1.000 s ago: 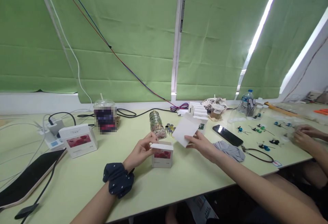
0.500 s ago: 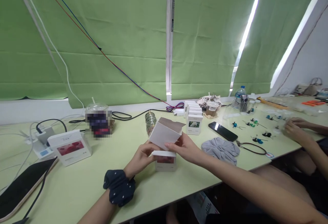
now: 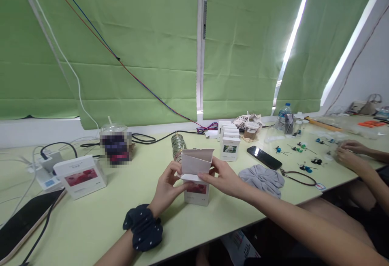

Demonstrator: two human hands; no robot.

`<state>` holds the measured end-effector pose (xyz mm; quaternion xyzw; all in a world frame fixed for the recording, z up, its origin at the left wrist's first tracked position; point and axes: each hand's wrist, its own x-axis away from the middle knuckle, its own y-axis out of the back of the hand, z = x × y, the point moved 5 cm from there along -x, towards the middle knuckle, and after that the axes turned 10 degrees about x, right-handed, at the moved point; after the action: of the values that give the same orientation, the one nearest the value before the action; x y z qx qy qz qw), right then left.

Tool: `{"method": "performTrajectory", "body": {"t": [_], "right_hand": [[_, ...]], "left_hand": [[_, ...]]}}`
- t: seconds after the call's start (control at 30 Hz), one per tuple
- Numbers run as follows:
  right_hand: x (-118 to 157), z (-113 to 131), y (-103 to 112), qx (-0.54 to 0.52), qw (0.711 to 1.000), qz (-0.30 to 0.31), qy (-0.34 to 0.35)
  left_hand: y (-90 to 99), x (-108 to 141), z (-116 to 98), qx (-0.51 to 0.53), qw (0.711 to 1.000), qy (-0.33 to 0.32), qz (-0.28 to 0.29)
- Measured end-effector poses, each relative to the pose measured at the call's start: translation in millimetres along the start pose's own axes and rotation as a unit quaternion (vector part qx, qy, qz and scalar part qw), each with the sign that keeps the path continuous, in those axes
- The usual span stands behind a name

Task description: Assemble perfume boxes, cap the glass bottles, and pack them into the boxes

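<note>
A small white paper box with a red flower picture stands upright on the table in front of me. Right above and behind its top edge is a plain white carton piece with an open upper edge; whether it is joined to the box cannot be made out. My left hand pinches at the left side, its thumb across the front of the flower box. From the right, my right hand grips the carton piece, thumb in front and fingers behind. A dark dotted scrunchie circles my left wrist.
Another flower box stands at left near chargers and cables. Behind are a coiled metallic-looking roll and a row of white boxes. A phone and grey scrunchie lie right; another person's hands work beyond.
The white carton piece has gone from tilted to nearly level and come lower, behind the flower box's top. My left thumb has moved onto the box front.
</note>
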<state>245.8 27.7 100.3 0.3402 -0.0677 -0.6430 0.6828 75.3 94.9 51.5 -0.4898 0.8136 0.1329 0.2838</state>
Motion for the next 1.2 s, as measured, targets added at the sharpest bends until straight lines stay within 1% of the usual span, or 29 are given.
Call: {"method": "performTrajectory", "body": {"t": [0.07, 0.13, 0.2, 0.3, 0.43, 0.6, 0.73, 0.83, 0.93, 1.03, 1.13, 1.2], "right_hand": [[0, 1, 1, 0.018, 1.0, 0.008, 0.006], [0, 2, 2, 0.045, 0.999, 0.009, 0.009], [0, 1, 4, 0.077, 0.997, 0.007, 0.006], [0, -2, 6, 0.103, 0.994, 0.013, -0.017], [-1, -7, 9, 0.092, 0.994, 0.036, -0.045], [-1, -7, 9, 0.044, 0.995, 0.074, -0.048], [0, -6, 11, 0.053, 0.995, 0.071, -0.051], [1, -4, 12, 0.057, 0.996, 0.067, -0.034], [1, -3, 15, 0.021, 0.999, 0.041, -0.016], [3, 4, 23, -0.008, 0.999, -0.033, 0.017], [6, 18, 33, 0.013, 0.991, -0.108, 0.083], [8, 26, 35, 0.042, 0.985, -0.129, 0.112]], "left_hand": [[1.3, 0, 4, 0.009, 1.0, 0.017, -0.013], [0.9, 0, 7, 0.012, 0.999, 0.033, -0.011], [0.4, 0, 8, 0.005, 1.0, 0.03, -0.002], [0.7, 1, 8, -0.008, 1.0, 0.013, 0.006], [3.5, 3, 11, -0.043, 0.999, 0.015, 0.006], [6.7, 3, 12, -0.122, 0.992, 0.007, 0.009], [5.2, 3, 9, -0.17, 0.985, -0.024, 0.032], [3.4, 4, 7, -0.191, 0.979, -0.04, 0.05], [2.9, 4, 5, -0.199, 0.978, -0.046, 0.053], [3.1, 5, 5, -0.199, 0.978, -0.048, 0.045], [3.0, 5, 6, -0.191, 0.98, -0.05, 0.035], [2.9, 6, 7, -0.186, 0.981, -0.045, 0.032]]}}
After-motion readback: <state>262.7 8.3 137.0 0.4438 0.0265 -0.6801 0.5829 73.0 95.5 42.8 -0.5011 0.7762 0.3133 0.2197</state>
